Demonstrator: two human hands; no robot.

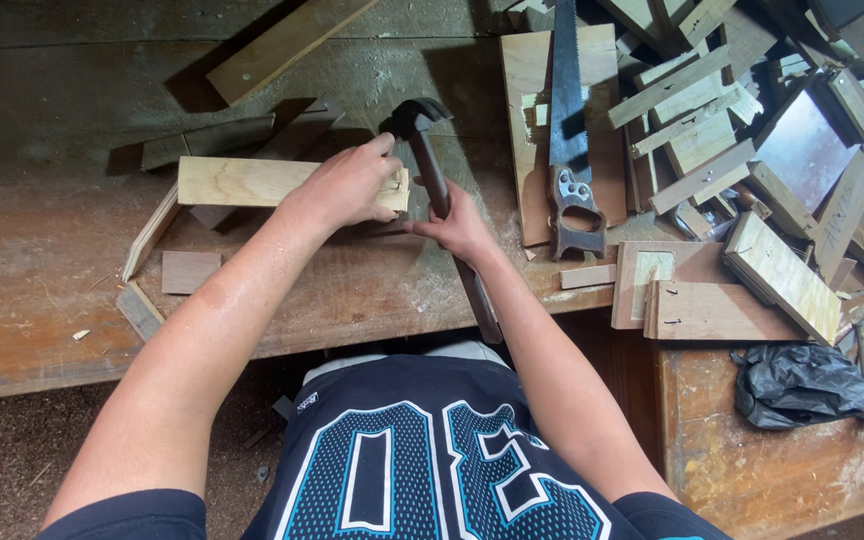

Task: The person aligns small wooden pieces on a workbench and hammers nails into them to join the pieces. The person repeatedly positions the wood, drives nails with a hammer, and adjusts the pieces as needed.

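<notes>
My left hand (347, 185) grips the right end of a pale wooden plank (242, 182) that lies across a worn workbench (42, 270). My right hand (462, 228) is closed around the dark handle of a claw hammer (422, 125). The hammer's head stands just above and to the right of the plank's end, close to my left fingers. The handle's lower end sticks out past the bench edge toward my body.
A hand saw (570, 130) rests on a plywood board (532, 110) to the right. Many wood offcuts (712, 130) are heaped at the far right. A long strip (282, 45) lies at the back, small blocks (190, 270) at the left, a black bag (797, 385) lower right.
</notes>
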